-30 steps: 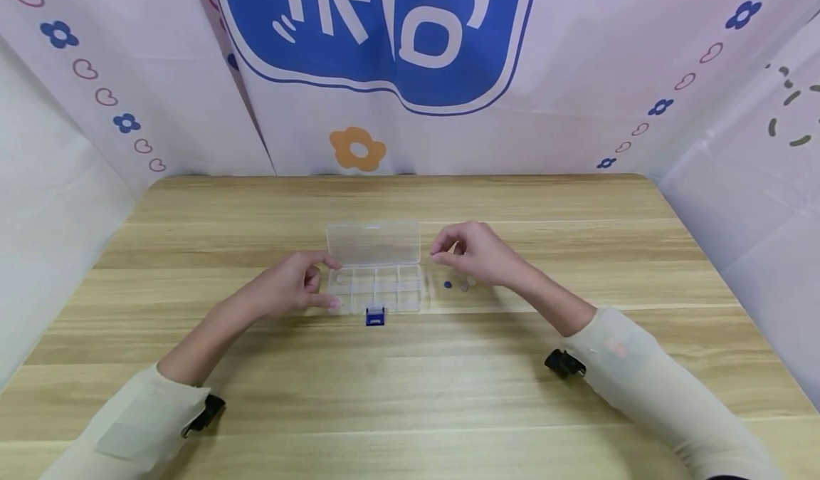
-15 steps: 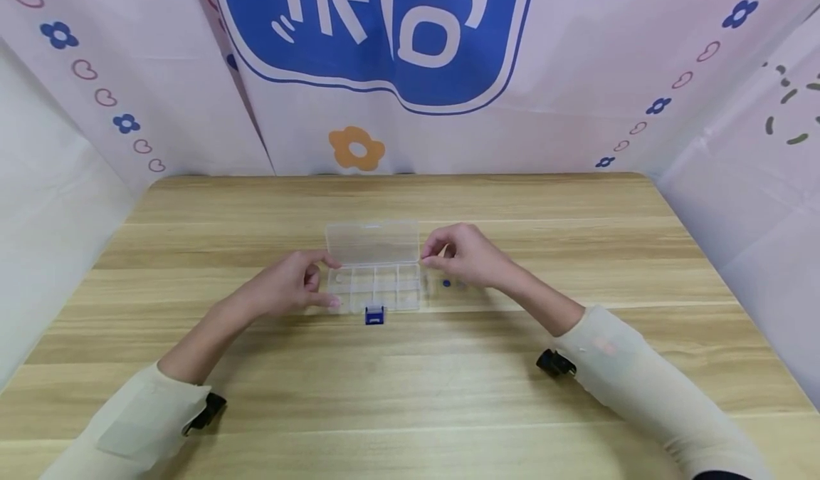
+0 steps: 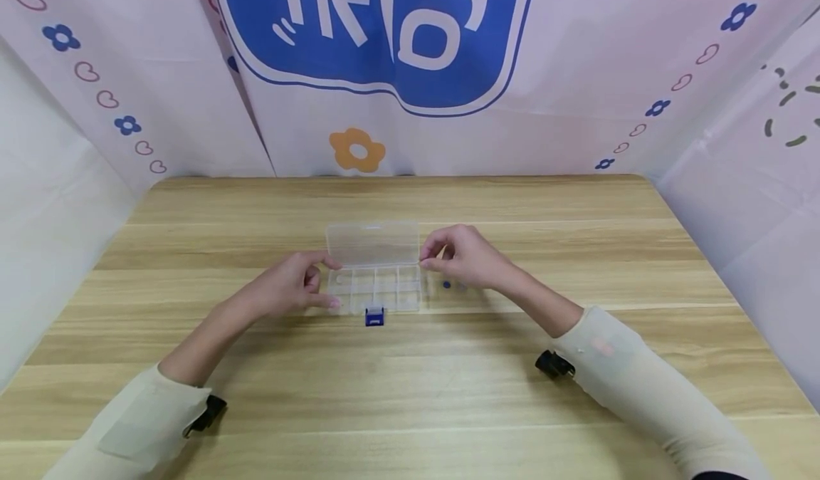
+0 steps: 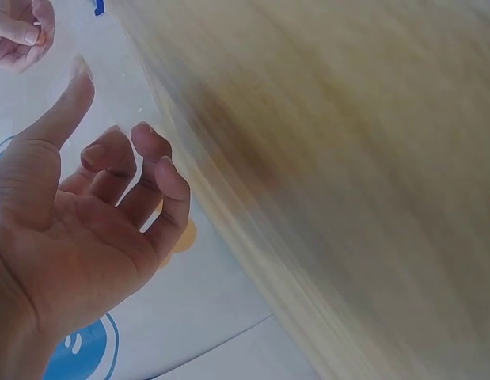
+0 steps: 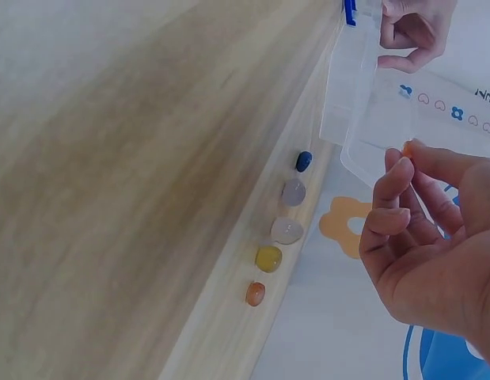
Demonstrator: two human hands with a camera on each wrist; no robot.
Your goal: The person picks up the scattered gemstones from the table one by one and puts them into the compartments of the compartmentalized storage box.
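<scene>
A clear plastic compartment box [image 3: 386, 299] lies on the table with its lid [image 3: 374, 243] raised at the back and a blue latch [image 3: 374, 317] in front. My left hand [image 3: 290, 284] holds the box's left end between index finger and thumb, the other fingers curled. Thumb and index fingertips of my right hand [image 3: 470, 258] pinch a small orange stone [image 5: 408, 149] at the box's back right corner, beside the lid. A pale round piece [image 3: 342, 279] shows in the back left compartment.
To the right of the box several small stones lie in a row: a dark blue stone [image 5: 304, 161], two pale ones, a yellow stone [image 5: 269, 259] and an orange-brown one. Behind the wooden table [image 3: 410, 394] hangs a printed cloth [image 3: 512, 138].
My right hand has moved left with the pinched stone, from right of the box to its back right corner, and is nearly still over the last half second. The left hand stays put.
</scene>
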